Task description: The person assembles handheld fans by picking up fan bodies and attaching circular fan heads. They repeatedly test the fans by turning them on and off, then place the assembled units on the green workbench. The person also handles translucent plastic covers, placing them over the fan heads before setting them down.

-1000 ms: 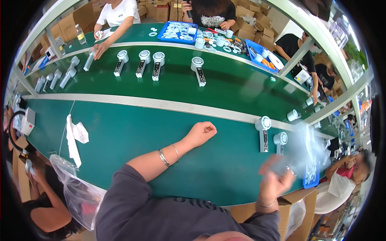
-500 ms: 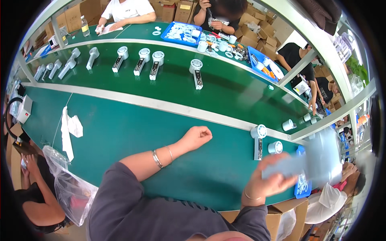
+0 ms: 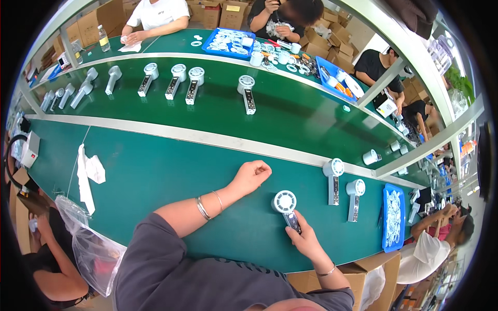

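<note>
The right hand [image 3: 305, 239] grasps the pale-blue handheld fan [image 3: 285, 201] by its handle over the bench [image 3: 218, 155], head toward 11 o'clock; the left hand [image 3: 252, 175] curls loosely, nothing visible inside. Probably light, stiff; hold the handle's sides, sparing its fragile-looking dark face.

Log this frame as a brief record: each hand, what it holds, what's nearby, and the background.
Left hand: loosely curled over the green table, nothing visible in it
Right hand: gripping a fan by its handle, round head pointing away from the wearer
Right of hands: two more fans; blue tray of pale rings
Far left: white cloth
Background: more fans along a green strip; co-workers
</note>
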The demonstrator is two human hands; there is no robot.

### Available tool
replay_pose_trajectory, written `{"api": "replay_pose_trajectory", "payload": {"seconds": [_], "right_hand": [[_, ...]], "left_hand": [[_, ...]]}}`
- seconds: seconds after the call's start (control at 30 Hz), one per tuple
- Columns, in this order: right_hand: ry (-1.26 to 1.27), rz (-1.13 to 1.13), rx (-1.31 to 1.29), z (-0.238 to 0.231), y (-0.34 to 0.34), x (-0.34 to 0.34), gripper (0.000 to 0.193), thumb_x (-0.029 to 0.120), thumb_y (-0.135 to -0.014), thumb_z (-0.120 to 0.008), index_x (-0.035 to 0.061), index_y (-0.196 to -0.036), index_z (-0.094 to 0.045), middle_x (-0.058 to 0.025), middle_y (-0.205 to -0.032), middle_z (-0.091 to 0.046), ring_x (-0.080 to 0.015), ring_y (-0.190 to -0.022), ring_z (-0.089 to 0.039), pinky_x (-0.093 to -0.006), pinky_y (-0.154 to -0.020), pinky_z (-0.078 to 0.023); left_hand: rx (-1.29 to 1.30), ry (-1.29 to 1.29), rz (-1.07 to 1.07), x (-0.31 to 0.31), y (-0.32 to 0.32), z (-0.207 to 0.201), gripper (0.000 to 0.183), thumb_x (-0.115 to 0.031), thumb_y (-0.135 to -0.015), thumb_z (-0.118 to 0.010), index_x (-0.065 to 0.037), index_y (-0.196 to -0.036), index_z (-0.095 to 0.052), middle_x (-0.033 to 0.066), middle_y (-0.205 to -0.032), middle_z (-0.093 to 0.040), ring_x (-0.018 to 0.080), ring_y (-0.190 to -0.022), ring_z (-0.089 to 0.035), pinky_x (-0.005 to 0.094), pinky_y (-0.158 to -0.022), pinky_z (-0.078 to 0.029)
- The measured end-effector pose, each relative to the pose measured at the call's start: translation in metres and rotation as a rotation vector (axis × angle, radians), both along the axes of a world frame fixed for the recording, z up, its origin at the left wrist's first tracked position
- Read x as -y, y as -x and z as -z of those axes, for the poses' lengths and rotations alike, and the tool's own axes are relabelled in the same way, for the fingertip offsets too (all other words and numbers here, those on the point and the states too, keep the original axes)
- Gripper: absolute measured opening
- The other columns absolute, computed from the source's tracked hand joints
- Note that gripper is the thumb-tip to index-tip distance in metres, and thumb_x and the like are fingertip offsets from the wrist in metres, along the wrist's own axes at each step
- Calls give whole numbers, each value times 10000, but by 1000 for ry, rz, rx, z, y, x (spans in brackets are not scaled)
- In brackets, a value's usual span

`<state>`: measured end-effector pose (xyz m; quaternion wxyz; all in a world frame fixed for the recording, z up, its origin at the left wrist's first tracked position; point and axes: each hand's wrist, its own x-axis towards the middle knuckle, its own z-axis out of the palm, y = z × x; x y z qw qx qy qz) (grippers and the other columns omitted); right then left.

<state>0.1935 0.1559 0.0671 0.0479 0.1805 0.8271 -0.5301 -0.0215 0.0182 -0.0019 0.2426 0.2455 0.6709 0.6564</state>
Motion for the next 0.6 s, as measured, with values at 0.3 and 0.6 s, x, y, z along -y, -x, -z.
{"api": "replay_pose_trajectory", "payload": {"seconds": [0.3,0.6], "right_hand": [[70,231,-2050,-107,7,4,322,162,-852,-555,4,-1114,-454,-97,-932,-508,-160,-709,-469,-241,-578,-396],[-259,466,-2338,-117,64,13,461,428,-951,-350,-20,-934,-456,-85,-764,-461,-130,-548,-386,-233,-467,-287]], "left_hand": [[31,35,45,3,1,-9,156,-166,-853,-596,-14,-888,-615,11,-734,-604,69,-646,-549,230,-538,-462],[-85,31,33,-3,0,-7,144,-162,-845,-609,-19,-857,-619,11,-697,-595,61,-587,-521,225,-528,-441]]}}
